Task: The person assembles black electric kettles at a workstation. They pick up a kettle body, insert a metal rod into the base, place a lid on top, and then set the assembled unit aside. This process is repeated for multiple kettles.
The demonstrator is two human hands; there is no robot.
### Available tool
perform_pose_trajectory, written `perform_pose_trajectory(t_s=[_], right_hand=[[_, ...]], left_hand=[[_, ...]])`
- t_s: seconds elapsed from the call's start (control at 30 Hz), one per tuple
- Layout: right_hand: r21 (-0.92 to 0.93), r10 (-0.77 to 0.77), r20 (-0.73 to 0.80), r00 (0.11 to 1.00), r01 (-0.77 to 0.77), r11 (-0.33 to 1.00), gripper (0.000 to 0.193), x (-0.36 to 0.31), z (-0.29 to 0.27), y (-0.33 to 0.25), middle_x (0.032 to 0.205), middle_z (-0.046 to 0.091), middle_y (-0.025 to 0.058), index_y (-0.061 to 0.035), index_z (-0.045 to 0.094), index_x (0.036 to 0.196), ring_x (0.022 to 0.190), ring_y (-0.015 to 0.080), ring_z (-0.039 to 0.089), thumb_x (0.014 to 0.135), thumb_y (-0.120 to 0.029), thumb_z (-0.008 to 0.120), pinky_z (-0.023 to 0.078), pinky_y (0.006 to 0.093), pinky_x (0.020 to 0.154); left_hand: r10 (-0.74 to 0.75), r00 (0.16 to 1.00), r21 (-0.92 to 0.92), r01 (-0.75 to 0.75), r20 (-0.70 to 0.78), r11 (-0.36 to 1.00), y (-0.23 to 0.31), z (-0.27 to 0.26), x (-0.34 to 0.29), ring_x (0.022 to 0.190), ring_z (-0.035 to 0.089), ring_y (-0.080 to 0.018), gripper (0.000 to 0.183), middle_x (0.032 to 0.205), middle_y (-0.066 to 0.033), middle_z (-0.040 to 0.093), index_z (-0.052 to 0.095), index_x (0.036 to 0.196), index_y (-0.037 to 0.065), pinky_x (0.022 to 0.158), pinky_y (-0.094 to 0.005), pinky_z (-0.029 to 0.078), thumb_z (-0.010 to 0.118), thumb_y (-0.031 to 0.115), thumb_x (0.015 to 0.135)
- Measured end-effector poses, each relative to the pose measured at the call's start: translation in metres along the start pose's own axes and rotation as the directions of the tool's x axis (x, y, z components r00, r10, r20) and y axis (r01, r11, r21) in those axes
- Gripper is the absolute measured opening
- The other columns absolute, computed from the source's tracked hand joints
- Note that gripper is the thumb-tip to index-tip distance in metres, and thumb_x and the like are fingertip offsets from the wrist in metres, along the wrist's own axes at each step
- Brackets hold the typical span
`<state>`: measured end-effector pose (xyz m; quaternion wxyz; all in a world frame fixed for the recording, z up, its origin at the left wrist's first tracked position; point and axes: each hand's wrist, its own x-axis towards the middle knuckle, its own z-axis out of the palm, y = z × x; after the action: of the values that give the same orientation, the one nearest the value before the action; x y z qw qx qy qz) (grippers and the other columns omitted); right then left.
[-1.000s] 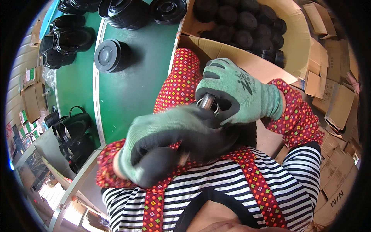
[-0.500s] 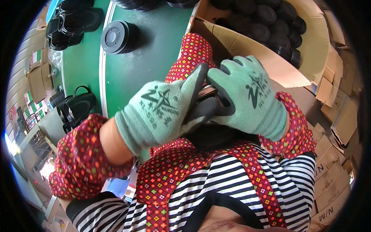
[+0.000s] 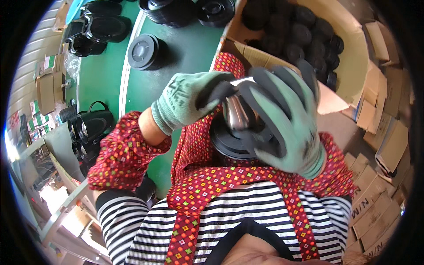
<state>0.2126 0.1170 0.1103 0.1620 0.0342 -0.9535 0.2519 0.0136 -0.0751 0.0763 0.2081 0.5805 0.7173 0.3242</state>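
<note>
A shiny silver metal piece (image 3: 237,114), rounded and narrowing downward, stands tilted in front of my chest. My left hand (image 3: 194,98), in a green glove with dark fingertips, pinches its upper edge between thumb and fingers. My right hand (image 3: 285,121), gloved alike, is at the metal piece's right side. Its fingers are spread and smeared by motion, so I cannot tell whether they grip it. Just beneath the metal piece, a round black part with a stepped rim (image 3: 232,146) sits against my red patterned apron, partly hidden by my right hand.
On the green table (image 3: 176,62) lies a round black lid (image 3: 143,52), with stacked black discs (image 3: 170,11) behind it. Black pitchers (image 3: 106,28) stand at the far left. A cardboard box (image 3: 349,53) full of black round parts is at the far right, above several flattened cartons (image 3: 371,210).
My hands have drawn apart, the left one turning upright. More of the silver piece and the black part beneath now shows. My right hand has shifted lower, fingers more spread.
</note>
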Motion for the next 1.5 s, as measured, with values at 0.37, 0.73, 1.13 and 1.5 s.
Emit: perform_pose_trajectory(t_s=[0.37,0.73,1.13,1.5], right_hand=[[0.491,0.029,-0.093,0.995,0.021,0.871,0.045,-0.041,0.045,0.005,0.115,0.071,0.0162,-0.0019,0.073,0.109,0.114,0.0416,0.066,0.073,-0.022,0.089,0.049,0.0540,0.106],[0.763,0.268,0.556,0.787,-0.356,-0.539,0.054,0.085,0.087,0.015,0.152,0.056,0.0137,-0.0063,0.053,0.151,0.130,0.0312,0.061,0.113,-0.045,0.045,0.049,0.0434,0.114],[0.865,0.449,0.388,0.805,-0.487,0.125,0.045,0.087,0.158,-0.047,0.126,0.064,0.0094,0.0002,0.058,0.139,0.104,0.0155,0.061,0.114,-0.035,0.046,0.051,0.0336,0.103],[0.811,0.389,0.458,0.800,-0.554,0.185,0.042,0.059,0.157,-0.028,0.125,0.066,0.0132,0.0024,0.057,0.139,0.104,0.0174,0.065,0.115,-0.028,0.041,0.053,0.0325,0.097]], left_hand=[[-0.548,0.733,0.183,0.651,-0.402,0.736,-0.106,0.067,-0.176,0.111,0.069,-0.0351,0.066,0.124,-0.0183,0.068,0.056,0.145,0.006,0.096,-0.0410,0.056,0.081,0.022,0.086],[-0.076,0.919,-0.139,0.023,-0.386,0.990,0.028,0.019,-0.171,0.153,0.039,-0.0406,0.081,0.167,-0.0282,0.030,0.054,0.147,0.002,0.119,-0.0485,0.040,0.092,0.031,0.081],[-0.641,0.177,-0.622,0.156,-0.747,0.767,-0.200,-0.125,-0.179,0.074,0.064,-0.0118,0.033,0.084,-0.0040,0.071,0.073,0.106,-0.001,0.073,-0.0297,0.054,0.073,0.031,0.100],[-0.341,0.052,-0.168,0.793,-0.939,0.586,-0.200,-0.122,-0.194,0.135,0.052,-0.0404,0.087,0.148,-0.0240,0.051,0.046,0.151,0.005,0.112,-0.0453,0.046,0.086,0.046,0.085]])
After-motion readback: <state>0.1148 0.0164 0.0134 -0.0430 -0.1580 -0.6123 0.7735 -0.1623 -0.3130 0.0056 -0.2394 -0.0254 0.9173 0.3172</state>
